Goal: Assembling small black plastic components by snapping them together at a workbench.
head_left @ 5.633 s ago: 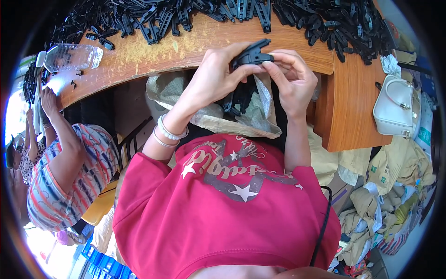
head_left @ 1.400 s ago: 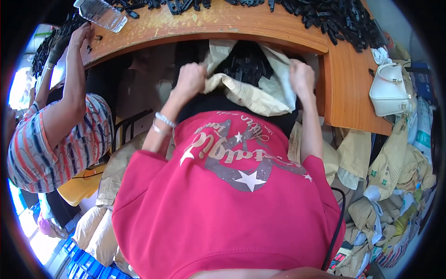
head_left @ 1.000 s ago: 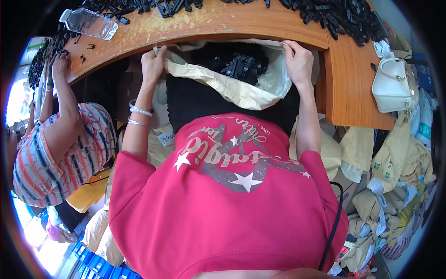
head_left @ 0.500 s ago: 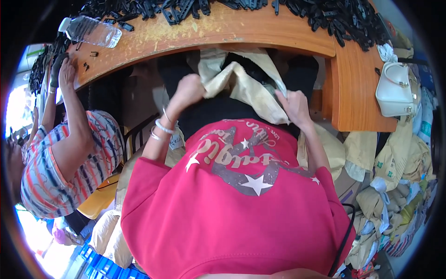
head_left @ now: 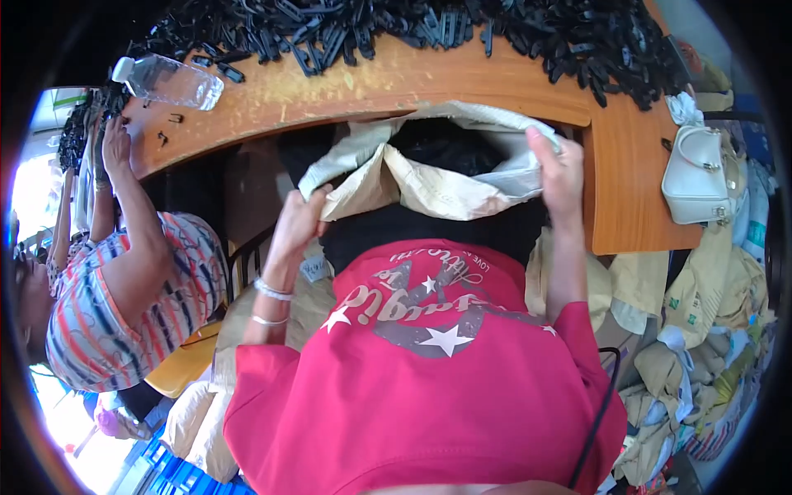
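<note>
A large tan paper sack [head_left: 445, 188] with a pale lining stands between my knees, its mouth pulled wide below the table's curved edge. My left hand [head_left: 300, 221] is closed on the left side of the sack's rim. On the opposite side, my right hand [head_left: 561, 175] grips the rim, thumb on top. Inside the sack it is dark; black contents show dimly, too shaded to make out.
Heaps of small black plastic parts [head_left: 396, 33] cover the back of the wooden table [head_left: 363, 82]. A clear bottle [head_left: 169, 81] lies at left, near a co-worker in a striped shirt [head_left: 136, 301]. A white handbag [head_left: 697, 177] sits at right, above piled sacks [head_left: 676, 379].
My hands have moved apart, the right one upward and the left one down and to the left. The sack's mouth has spread from folded to wide open.
</note>
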`<state>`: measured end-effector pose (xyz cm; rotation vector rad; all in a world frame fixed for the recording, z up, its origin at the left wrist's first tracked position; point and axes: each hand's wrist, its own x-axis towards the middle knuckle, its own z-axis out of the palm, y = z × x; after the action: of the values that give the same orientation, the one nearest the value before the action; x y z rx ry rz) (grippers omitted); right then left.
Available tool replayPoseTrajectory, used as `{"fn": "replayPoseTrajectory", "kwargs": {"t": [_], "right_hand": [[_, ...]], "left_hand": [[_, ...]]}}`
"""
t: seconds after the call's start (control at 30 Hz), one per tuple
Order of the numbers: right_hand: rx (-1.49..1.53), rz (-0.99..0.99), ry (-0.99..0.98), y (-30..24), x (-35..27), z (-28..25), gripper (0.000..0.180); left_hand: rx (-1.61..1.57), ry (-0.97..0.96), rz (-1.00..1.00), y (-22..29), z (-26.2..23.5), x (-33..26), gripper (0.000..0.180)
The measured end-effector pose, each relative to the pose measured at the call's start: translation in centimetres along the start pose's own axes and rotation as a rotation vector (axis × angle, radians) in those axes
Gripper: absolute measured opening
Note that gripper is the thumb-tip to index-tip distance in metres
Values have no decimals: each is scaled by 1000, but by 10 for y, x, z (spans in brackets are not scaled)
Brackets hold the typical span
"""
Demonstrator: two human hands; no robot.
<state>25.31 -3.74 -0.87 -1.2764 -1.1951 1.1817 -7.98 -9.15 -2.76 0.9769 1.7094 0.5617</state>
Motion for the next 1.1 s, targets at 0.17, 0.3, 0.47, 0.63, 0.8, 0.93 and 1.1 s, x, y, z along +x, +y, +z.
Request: {"fn": "replayPoseTrajectory", "kwargs": {"t": [0.17, 0.3, 0.47, 0.63, 0.8, 0.93, 1.1], "right_hand": [[41, 51, 80, -4, 6, -42, 26], [-125, 216, 176, 51, 13, -80, 33], [-923, -323, 358, -23, 3, -24, 20], [-496, -289, -414, -15, 14, 35, 20], [-692, -245, -512, 62, 30, 13, 42], [-876, 80, -253, 106, 36, -4, 46], [-658, 176, 80, 160, 67, -18, 31]], "left_hand": [[215, -73, 34, 55, -23, -22, 48], [217, 40, -125, -18, -59, 19, 46], [794, 304, 825, 47, -33, -2, 37], [801, -178, 1096, 37, 51, 18, 39], [880, -596, 1060, 7, 78, 0, 12], [829, -655, 981, 29, 71, -7, 22], [478, -407, 757, 22, 60, 102, 45]]}}
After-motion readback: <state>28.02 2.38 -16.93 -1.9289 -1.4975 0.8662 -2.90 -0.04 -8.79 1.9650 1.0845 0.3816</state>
